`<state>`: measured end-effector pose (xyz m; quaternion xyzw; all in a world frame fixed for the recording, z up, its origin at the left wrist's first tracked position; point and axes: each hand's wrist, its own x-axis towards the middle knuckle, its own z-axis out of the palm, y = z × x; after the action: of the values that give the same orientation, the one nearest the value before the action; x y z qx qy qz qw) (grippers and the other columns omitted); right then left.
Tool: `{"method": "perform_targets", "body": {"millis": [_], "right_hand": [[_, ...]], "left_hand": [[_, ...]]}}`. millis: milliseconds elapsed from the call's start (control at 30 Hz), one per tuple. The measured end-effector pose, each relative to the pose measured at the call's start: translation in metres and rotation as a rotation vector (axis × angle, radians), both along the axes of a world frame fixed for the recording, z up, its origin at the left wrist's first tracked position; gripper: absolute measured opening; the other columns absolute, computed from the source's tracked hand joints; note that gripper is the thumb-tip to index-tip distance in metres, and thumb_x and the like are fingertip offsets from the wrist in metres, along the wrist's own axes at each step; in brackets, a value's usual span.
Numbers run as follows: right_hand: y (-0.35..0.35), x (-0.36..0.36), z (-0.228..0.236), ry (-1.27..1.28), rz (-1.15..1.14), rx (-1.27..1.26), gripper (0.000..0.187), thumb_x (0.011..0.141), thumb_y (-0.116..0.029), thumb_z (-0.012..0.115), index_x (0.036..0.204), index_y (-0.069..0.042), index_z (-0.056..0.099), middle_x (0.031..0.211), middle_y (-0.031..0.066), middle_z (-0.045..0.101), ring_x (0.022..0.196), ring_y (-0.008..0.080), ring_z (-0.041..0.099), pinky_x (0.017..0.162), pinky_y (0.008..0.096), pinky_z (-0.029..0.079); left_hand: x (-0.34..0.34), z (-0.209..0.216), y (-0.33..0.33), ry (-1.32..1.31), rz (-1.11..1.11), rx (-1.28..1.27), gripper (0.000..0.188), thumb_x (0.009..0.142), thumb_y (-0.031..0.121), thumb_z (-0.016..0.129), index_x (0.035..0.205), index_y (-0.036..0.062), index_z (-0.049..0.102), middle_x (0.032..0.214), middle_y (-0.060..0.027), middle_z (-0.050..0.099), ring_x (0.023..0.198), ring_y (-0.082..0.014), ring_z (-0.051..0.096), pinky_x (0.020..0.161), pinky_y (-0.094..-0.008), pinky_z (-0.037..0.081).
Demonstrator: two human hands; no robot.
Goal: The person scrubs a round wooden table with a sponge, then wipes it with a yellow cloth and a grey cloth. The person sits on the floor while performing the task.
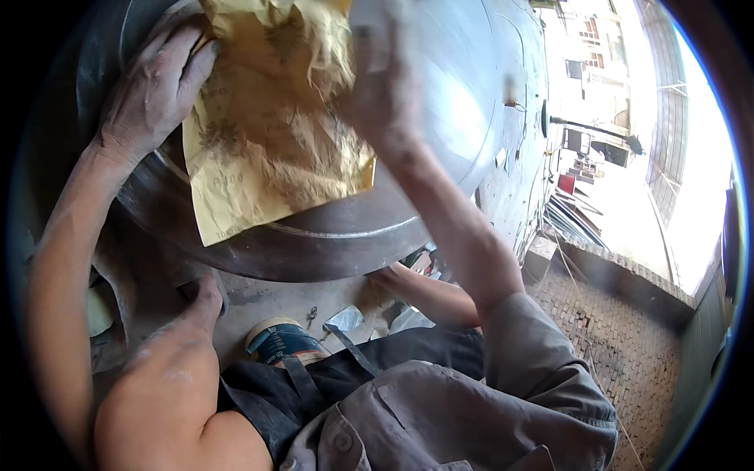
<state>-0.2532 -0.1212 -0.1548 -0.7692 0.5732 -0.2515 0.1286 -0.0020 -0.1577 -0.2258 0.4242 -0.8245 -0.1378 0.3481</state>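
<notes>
Where my left hand (149, 98) sits bent against the dark, rounded metal vessel (314, 263), its thumb meets the upper left edge of the yellow paper sheet (263, 169); whether thumb and fingers pinch the paper or merely press it, I cannot tell. To handle it well, I'd judge, that edge wants a firm, even hold, with the sheet laid along the curve and its folds smoothed, since a loose crease could catch or tear. The sheet itself lies between my hands, in front of the vessel, its lower edge slanting across the rim. It is thin and badly crumpled, with faint dark print and brownish shading across its middle. At its right side is my right hand (385, 90), too blurred to show whether it's gripping or spread.
</notes>
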Motion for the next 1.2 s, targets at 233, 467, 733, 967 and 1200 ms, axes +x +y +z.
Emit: {"method": "perform_targets", "body": {"millis": [233,467,733,967,1200], "right_hand": [[-0.004,0.057,-0.043,0.123,0.077,-0.171,0.072,0.092,-0.029,0.047,0.142,0.018,0.026,0.148,0.0384,0.028,0.142,0.0512,0.02,0.119,0.0535,0.013],[-0.003,-0.003,-0.038,0.171,-0.045,-0.077,0.057,0.095,-0.028,0.049,0.136,0.011,0.042,0.145,0.0367,0.035,0.138,0.0488,0.032,0.117,0.0548,0.02],[0.009,-0.269,-0.021,0.306,-0.608,0.154,0.05,0.103,-0.022,0.034,0.144,0.007,0.033,0.147,0.0315,0.036,0.136,0.0454,0.036,0.115,0.048,0.026],[-0.075,-0.039,-0.044,0.137,-0.096,-0.088,0.061,0.101,-0.035,0.034,0.138,0.013,0.039,0.145,0.0371,0.035,0.138,0.05,0.031,0.118,0.0532,0.022],[-0.019,-0.228,-0.036,0.511,-0.363,0.032,0.032,0.097,-0.015,0.044,0.119,0.006,0.057,0.121,0.0276,0.054,0.118,0.0407,0.052,0.104,0.0508,0.04]], "left_hand": [[-0.005,0.008,-0.011,0.046,0.044,-0.024,0.034,0.097,0.019,0.056,0.122,-0.0041,0.054,0.138,-0.0207,0.05,0.127,-0.036,0.049,0.106,-0.0386,0.041],[0.022,0.01,-0.027,-0.121,0.364,-0.27,0.046,0.099,0.031,0.055,0.135,0.0033,0.049,0.147,-0.0211,0.042,0.137,-0.0387,0.038,0.11,-0.0405,0.035],[0.048,-0.013,-0.034,-0.023,0.826,0.378,0.083,0.095,0.057,0.05,0.142,-0.0103,0.035,0.136,-0.0331,0.048,0.126,-0.0426,0.048,0.105,-0.0442,0.039],[0.051,-0.002,-0.035,-0.11,0.84,0.403,0.085,0.094,0.059,0.051,0.141,-0.0101,0.035,0.134,-0.034,0.049,0.122,-0.0434,0.052,0.101,-0.0458,0.042],[0.024,-0.002,0.012,0.109,0.816,0.447,0.076,0.097,0.046,0.056,0.141,-0.0099,0.032,0.133,-0.0346,0.048,0.121,-0.0438,0.052,0.099,-0.0459,0.045]]}}
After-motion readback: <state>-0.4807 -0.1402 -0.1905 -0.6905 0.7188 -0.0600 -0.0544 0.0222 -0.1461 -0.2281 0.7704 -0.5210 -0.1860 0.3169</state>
